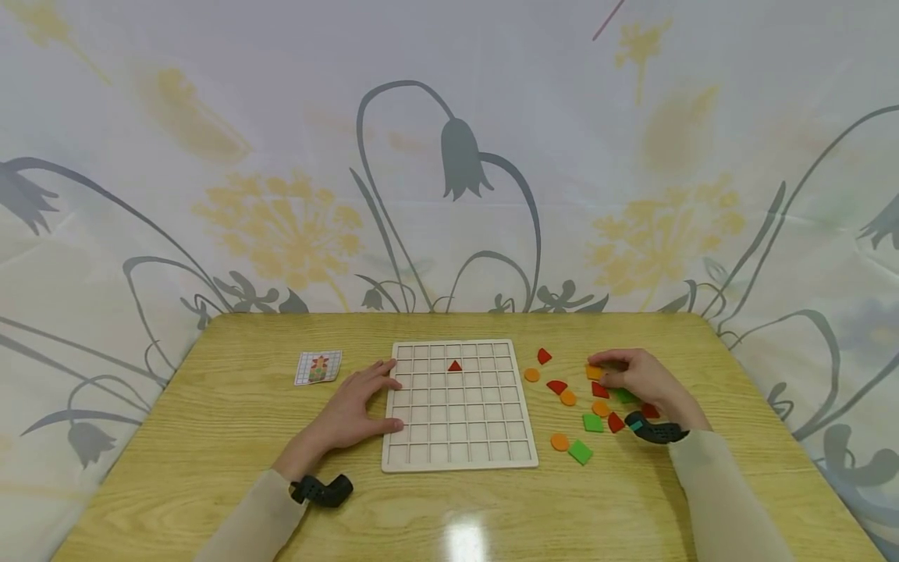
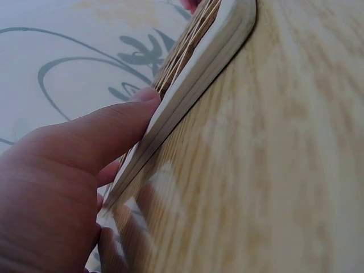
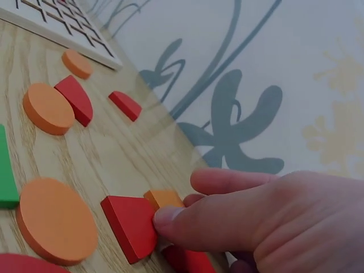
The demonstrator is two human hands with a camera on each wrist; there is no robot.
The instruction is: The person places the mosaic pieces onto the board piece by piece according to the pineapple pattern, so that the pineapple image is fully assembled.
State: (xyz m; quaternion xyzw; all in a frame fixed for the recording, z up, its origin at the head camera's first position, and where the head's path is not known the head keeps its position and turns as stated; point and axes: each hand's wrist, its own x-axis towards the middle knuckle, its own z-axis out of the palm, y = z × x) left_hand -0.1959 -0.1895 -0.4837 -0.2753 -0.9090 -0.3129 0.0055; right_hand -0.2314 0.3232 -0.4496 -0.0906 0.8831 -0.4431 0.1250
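My left hand [image 1: 354, 410] rests along the left edge of a white grid board [image 1: 426, 432], fingers spread. In the left wrist view its thumb [image 2: 122, 128] lies on the board's raised rim. One red triangle [image 1: 455, 366] sits in a cell of the board's second row. To the right, my right hand [image 1: 642, 378] reaches low among loose pieces. Its thumb [image 3: 199, 222] is right at the edge of a red rounded wedge [image 3: 132, 224], with the index finger extended apart from it. An orange square [image 3: 162, 199] shows between them, partly covered by the thumb.
Several orange discs [image 1: 559, 442], red wedges [image 1: 556, 386] and green squares [image 1: 580, 452] lie scattered right of the board. A small picture card [image 1: 303, 370] with a flower pattern lies left of it. A patterned cloth [image 1: 449, 234] hangs behind the wooden table [image 1: 393, 515].
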